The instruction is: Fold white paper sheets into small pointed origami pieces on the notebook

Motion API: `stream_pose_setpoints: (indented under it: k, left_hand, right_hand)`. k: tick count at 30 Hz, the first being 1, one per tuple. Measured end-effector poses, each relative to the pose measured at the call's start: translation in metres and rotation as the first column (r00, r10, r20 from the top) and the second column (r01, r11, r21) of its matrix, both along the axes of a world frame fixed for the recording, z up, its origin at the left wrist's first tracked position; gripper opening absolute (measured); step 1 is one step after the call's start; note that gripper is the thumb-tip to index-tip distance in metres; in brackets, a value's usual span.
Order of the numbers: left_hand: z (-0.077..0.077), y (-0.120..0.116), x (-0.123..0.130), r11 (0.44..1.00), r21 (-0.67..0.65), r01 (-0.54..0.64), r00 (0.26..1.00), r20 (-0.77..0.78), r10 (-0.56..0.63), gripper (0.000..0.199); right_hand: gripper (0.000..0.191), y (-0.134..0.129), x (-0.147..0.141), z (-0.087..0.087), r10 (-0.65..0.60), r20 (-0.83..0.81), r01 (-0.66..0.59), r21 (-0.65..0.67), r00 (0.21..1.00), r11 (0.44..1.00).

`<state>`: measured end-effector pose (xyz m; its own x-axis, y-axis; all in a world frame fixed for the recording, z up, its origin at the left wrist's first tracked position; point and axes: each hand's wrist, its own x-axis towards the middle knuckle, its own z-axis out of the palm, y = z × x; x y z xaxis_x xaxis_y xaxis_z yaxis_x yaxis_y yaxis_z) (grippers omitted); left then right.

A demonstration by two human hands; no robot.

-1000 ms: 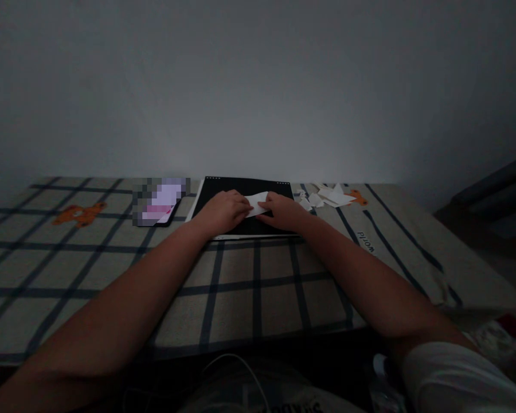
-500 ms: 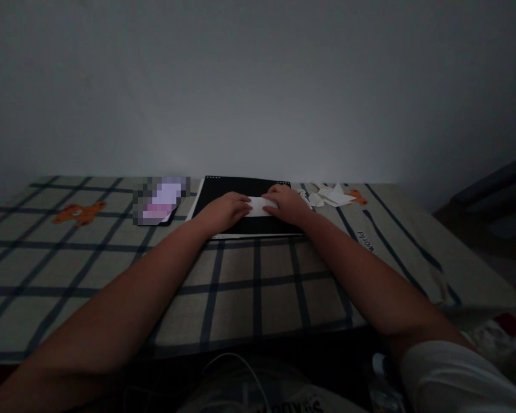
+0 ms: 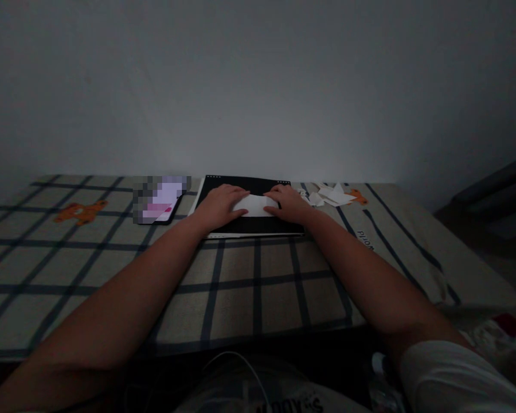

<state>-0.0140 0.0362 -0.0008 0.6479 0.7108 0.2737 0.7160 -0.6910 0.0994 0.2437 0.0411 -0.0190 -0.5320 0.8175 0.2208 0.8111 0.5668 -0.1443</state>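
Observation:
A white piece of paper (image 3: pixel 255 206) lies on a black-covered pad (image 3: pixel 258 226) at the middle of the table. My left hand (image 3: pixel 225 205) rests at the paper's left end, thumb and fingers spread apart along its near and far edges. At the right end my right hand (image 3: pixel 285 203) has its thumb and fingers on the paper, with a gap between them. Both palms face down over the pad. White sheets show under the pad's left and near edges.
A phone (image 3: pixel 165 201) with a lit screen lies left of the pad. Folded and torn white paper pieces (image 3: pixel 333 195) lie to the right. The checked tablecloth (image 3: pixel 258 298) has orange bear prints. A wall rises behind, and a white cable (image 3: pixel 241 357) hangs near my lap.
My left hand has shifted slightly left and its thumb has spread from the fingers. More of the white paper shows between my hands. My right hand has barely moved.

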Motion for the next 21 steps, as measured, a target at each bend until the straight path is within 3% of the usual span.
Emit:
stream_pose_setpoints:
  k: [11,21]
  left_hand:
    - [-0.0049,0.0092,-0.0091,0.997,0.047,-0.058,0.996,0.077,0.054,0.047]
    - [-0.0039,0.0083,-0.0072,0.997,0.035,-0.064,0.993,0.1,0.06,0.027]
  right_hand:
    - [0.04,0.0021,0.0019,0.0043,0.012,-0.126,-0.008,0.035,0.992,0.999]
    - [0.017,0.0023,0.0015,0.0072,-0.006,-0.101,0.012,0.056,0.995,0.998]
